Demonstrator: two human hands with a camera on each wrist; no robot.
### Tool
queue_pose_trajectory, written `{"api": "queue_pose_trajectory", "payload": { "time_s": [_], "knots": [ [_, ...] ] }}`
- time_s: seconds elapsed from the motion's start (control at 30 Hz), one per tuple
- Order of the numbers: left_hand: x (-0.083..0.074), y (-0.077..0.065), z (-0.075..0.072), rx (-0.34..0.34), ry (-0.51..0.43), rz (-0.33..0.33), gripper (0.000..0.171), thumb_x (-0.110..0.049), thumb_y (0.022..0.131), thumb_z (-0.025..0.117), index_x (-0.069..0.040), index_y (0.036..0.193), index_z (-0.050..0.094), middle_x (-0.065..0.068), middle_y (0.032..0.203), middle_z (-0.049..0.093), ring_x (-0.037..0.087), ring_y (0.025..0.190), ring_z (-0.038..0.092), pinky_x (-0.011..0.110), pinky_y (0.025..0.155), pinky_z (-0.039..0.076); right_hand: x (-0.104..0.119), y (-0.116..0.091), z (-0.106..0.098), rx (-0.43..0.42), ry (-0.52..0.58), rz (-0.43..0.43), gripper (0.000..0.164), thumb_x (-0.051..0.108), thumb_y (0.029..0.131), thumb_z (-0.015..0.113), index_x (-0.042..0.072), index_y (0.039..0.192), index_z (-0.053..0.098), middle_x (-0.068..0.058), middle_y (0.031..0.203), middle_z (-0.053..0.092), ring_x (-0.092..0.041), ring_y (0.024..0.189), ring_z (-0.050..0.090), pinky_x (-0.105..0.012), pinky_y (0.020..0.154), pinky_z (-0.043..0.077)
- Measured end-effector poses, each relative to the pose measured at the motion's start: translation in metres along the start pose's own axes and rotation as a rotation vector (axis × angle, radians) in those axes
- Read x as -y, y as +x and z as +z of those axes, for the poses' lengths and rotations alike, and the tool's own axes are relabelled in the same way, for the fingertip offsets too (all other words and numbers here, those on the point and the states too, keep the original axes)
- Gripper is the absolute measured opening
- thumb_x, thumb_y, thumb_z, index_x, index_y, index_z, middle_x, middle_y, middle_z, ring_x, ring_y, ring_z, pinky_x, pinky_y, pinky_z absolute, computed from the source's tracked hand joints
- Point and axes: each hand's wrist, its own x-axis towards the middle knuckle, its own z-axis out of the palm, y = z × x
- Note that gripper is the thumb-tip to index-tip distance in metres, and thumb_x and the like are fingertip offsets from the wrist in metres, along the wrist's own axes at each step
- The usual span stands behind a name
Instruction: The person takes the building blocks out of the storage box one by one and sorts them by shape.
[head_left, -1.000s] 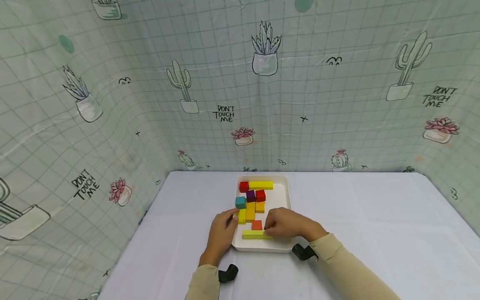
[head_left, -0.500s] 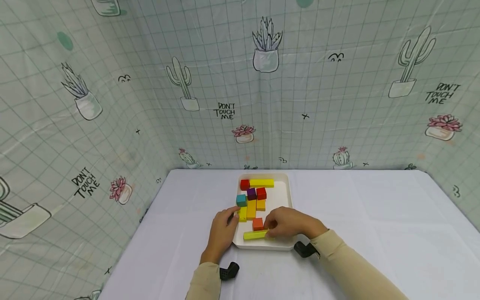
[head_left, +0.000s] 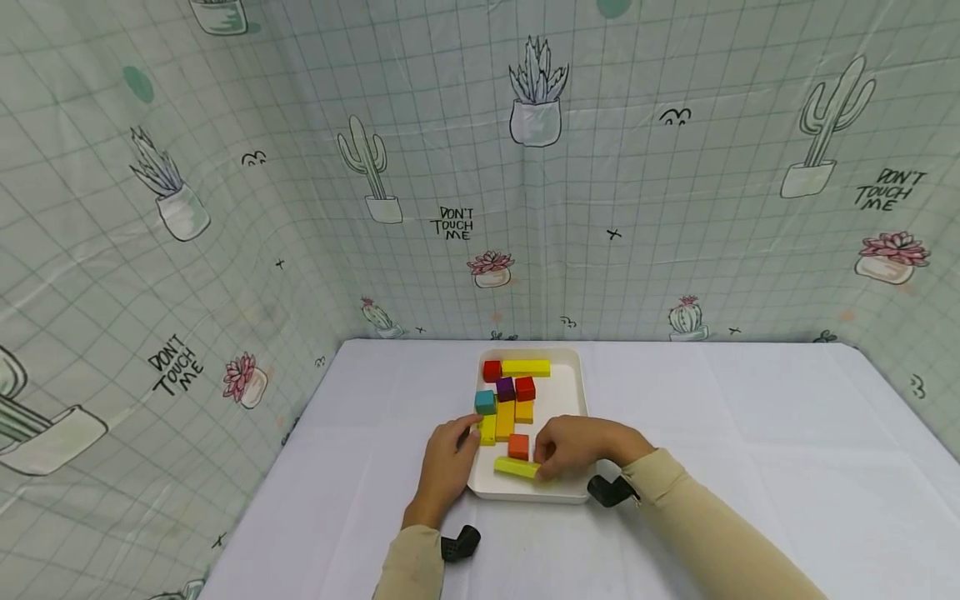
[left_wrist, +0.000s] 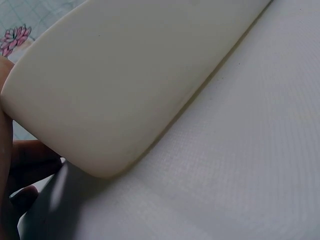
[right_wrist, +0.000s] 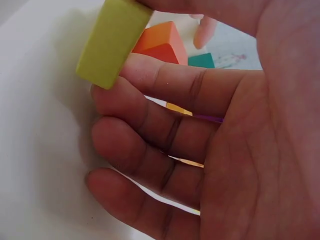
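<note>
A white tray (head_left: 528, 497) holds several coloured blocks. My right hand (head_left: 573, 446) is over its near right part and pinches one end of a yellow-green bar block (head_left: 516, 467). In the right wrist view that block (right_wrist: 112, 45) is between thumb and fingertips, the other fingers loosely bent beneath. An orange block (head_left: 518, 447) lies just beyond it. My left hand (head_left: 444, 467) grips the tray's left side, its fingertips beside a yellow block (head_left: 487, 429). In the left wrist view its fingers (left_wrist: 32, 155) are outside the tray wall (left_wrist: 115, 100).
Farther up the tray are a teal cube (head_left: 485, 402), a purple cube (head_left: 506, 388), red cubes (head_left: 525, 388) (head_left: 492, 371) and a yellow bar (head_left: 526, 367). Amber blocks (head_left: 506, 421) lie between. A white cloth covers the table (head_left: 712, 433); a patterned curtain (head_left: 570, 192) hangs behind.
The yellow-green bar in my right hand has turned, its left end now angled away from me, and shifted slightly right. My left hand keeps its place at the tray's side.
</note>
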Motion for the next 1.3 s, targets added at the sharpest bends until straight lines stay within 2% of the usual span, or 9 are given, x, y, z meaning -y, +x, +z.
{"api": "queue_pose_trajectory", "payload": {
  "time_s": [0.23,0.33,0.53,0.7,0.93,1.13,1.3],
  "knots": [
    [0.0,-0.001,0.001,0.0,0.0,0.009,0.029,-0.02,0.101,0.057,-0.016,0.127,0.068,0.005,0.122,0.068,0.023,0.107,0.057,0.048,0.1,0.046,0.001,-0.004,-0.002,0.005,0.017,0.006,0.009,0.024,0.084,0.075,0.02,0.08,0.068,0.007,0.076,0.063,-0.013,0.074,0.056,-0.031,0.067,0.045],
    [0.001,-0.001,0.002,-0.001,0.004,0.005,0.029,-0.021,0.101,0.057,-0.016,0.128,0.068,0.005,0.122,0.068,0.023,0.107,0.057,0.048,0.1,0.046,0.001,-0.006,-0.004,0.0,0.04,-0.023,0.008,0.024,0.084,0.075,0.02,0.082,0.068,0.007,0.076,0.063,-0.013,0.074,0.056,-0.031,0.067,0.045],
    [0.001,-0.002,0.004,-0.005,0.002,-0.01,0.028,-0.02,0.101,0.058,-0.018,0.127,0.068,0.003,0.122,0.067,0.023,0.107,0.056,0.048,0.1,0.046,-0.005,-0.011,-0.008,-0.032,0.208,-0.077,0.011,0.023,0.085,0.073,0.016,0.09,0.067,0.002,0.078,0.063,-0.014,0.07,0.054,-0.029,0.061,0.047],
    [0.001,-0.001,0.004,-0.007,0.003,-0.012,0.028,-0.02,0.102,0.058,-0.018,0.127,0.068,0.003,0.124,0.067,0.023,0.109,0.057,0.048,0.101,0.046,-0.01,-0.015,-0.009,-0.093,0.324,-0.08,0.015,0.022,0.088,0.073,0.012,0.099,0.07,-0.002,0.087,0.067,-0.019,0.078,0.058,-0.032,0.066,0.053],
    [0.002,0.0,0.003,0.005,-0.016,-0.03,0.029,-0.021,0.102,0.058,-0.019,0.128,0.068,0.004,0.129,0.065,0.025,0.115,0.056,0.05,0.105,0.043,-0.016,-0.02,-0.007,-0.17,0.43,-0.078,0.037,0.022,0.089,0.07,0.007,0.123,0.069,-0.004,0.102,0.066,-0.023,0.087,0.061,-0.037,0.075,0.057],
    [0.003,0.0,0.002,0.013,-0.032,-0.046,0.029,-0.021,0.101,0.06,-0.02,0.128,0.068,0.004,0.13,0.065,0.026,0.119,0.056,0.052,0.107,0.042,-0.019,-0.023,-0.007,-0.214,0.518,-0.107,0.05,0.025,0.09,0.07,0.001,0.134,0.061,-0.009,0.101,0.064,-0.028,0.087,0.065,-0.037,0.076,0.058],
    [0.003,0.001,0.001,0.014,-0.033,-0.037,0.028,-0.019,0.101,0.059,-0.019,0.127,0.069,0.004,0.129,0.065,0.027,0.118,0.056,0.052,0.106,0.041,-0.023,-0.029,-0.006,-0.244,0.595,-0.119,0.062,0.022,0.09,0.071,0.0,0.143,0.049,-0.012,0.102,0.062,-0.032,0.087,0.068,-0.038,0.076,0.059]
  ]
}}
